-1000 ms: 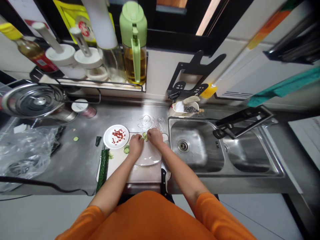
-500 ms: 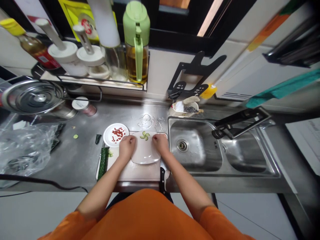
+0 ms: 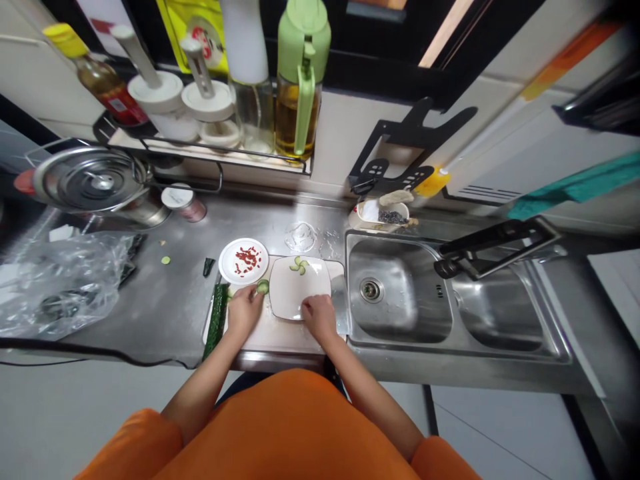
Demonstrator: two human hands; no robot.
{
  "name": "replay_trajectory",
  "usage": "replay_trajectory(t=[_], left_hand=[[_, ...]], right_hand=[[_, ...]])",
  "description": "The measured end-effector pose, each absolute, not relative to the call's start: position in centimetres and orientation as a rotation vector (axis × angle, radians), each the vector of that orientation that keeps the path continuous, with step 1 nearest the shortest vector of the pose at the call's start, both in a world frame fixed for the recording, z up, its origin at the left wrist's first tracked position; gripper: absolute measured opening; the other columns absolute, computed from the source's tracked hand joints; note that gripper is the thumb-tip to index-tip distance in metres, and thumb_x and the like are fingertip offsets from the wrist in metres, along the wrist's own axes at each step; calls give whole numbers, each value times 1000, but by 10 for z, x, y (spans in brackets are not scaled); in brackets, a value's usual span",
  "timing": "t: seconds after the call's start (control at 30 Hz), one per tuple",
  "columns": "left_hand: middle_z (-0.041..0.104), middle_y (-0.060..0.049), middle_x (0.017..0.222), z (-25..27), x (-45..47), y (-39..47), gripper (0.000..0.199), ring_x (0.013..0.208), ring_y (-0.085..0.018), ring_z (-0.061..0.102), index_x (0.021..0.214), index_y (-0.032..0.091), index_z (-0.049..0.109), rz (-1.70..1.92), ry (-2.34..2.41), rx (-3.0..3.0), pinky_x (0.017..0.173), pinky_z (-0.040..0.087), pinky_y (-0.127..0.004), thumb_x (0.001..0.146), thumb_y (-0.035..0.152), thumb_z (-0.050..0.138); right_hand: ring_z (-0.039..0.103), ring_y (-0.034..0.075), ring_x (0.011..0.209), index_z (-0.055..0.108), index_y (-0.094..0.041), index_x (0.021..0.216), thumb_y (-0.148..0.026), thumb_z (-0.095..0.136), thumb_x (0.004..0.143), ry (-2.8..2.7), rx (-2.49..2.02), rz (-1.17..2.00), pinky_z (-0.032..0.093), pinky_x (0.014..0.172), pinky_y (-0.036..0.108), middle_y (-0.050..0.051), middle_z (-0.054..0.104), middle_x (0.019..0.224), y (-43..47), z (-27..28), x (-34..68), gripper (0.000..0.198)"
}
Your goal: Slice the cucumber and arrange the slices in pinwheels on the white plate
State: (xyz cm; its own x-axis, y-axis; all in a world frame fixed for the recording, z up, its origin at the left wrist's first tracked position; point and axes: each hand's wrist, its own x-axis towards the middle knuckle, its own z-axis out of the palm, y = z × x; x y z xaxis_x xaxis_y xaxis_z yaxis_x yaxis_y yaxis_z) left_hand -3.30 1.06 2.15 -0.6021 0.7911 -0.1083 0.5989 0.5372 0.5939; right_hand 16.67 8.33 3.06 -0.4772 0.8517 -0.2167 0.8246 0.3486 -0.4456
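Observation:
My left hand [image 3: 245,311] is closed in a pinch on cucumber slices [image 3: 263,287], just left of the white square plate [image 3: 287,303]. Over the plate's lower right part is my right hand [image 3: 320,316], its fingers drawn together; what they hold, if anything, is hidden. Curved cucumber pieces [image 3: 299,265] form a pinwheel near the plate's far edge. The plate rests on a cutting board [image 3: 280,343]. Beside my left wrist, along the board's left side, lies a length of cucumber [image 3: 216,321]. A round white plate [image 3: 225,265] with chopped red bits stands behind my left hand.
To the right is a steel double sink [image 3: 400,293] with a black faucet [image 3: 480,250]. A clear plastic bag [image 3: 75,287] lies at left, near a lidded pot [image 3: 100,183]. Seasoning bottles stand on a wall rack [image 3: 210,153]. A dark cucumber end [image 3: 209,267] sits on the counter.
My left hand has left the plate's left edge and now pinches cucumber slices. My right hand has moved from the right edge toward the plate's near side. The whole view has shifted.

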Motion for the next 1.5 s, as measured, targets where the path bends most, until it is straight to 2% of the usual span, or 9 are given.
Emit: replay_trajectory(t=[0.37,0.67,0.8,0.97,1.07,1.17,1.3,1.5], left_hand=[[69,-6,83,17,-35,13,26,76,-19,61,87,17,67,804,2400,1012,74,44,-29,75,38,56],[66,-1,71,24,-41,16,24,68,-16,59,79,18,65,885,2323,661,69,41,-26,67,38,62],[62,1,67,29,-41,19,31,59,-12,53,79,16,64,1017,2077,523,61,38,-23,60,41,67],[55,4,58,43,-23,32,36,51,-8,45,73,16,59,1096,1675,471,52,32,-20,53,43,72],[55,4,58,50,-9,41,37,50,-7,44,72,16,59,1073,1548,482,50,30,-20,52,43,74],[51,5,53,53,1,49,36,46,-6,41,71,16,57,1012,1485,478,47,28,-20,53,43,73],[54,3,54,51,10,55,33,49,-8,46,71,17,56,959,1478,484,48,30,-20,55,41,71],[57,3,63,36,23,61,25,56,-10,50,79,17,59,1021,1610,707,56,36,-22,63,35,66]], right_hand=[[45,18,85,67,-19,84,-21,49,88,-2579,-1577,729,29,73,26,5,62,83,79,32,167,19],[47,17,84,67,-20,82,-19,50,85,-2525,-1586,853,32,74,26,3,62,80,82,34,161,17],[53,17,85,70,-19,85,-20,53,82,-2332,-1548,1077,37,82,28,3,66,80,87,35,154,17],[58,17,86,68,-22,107,-25,55,77,-1817,-1527,1548,45,82,31,4,69,100,96,35,143,33],[60,18,91,66,-22,109,-28,58,74,-1531,-1406,1802,46,83,31,5,68,106,102,35,142,37],[61,18,88,68,-20,98,-32,63,69,-1312,-1331,1959,46,80,30,4,69,94,107,32,145,31],[58,14,70,66,-17,79,-31,66,63,-1205,-1394,1959,43,70,26,0,66,75,111,27,152,21],[55,12,63,62,-16,78,-32,66,61,-1210,-1454,1879,41,64,25,-1,62,66,120,23,162,23]])
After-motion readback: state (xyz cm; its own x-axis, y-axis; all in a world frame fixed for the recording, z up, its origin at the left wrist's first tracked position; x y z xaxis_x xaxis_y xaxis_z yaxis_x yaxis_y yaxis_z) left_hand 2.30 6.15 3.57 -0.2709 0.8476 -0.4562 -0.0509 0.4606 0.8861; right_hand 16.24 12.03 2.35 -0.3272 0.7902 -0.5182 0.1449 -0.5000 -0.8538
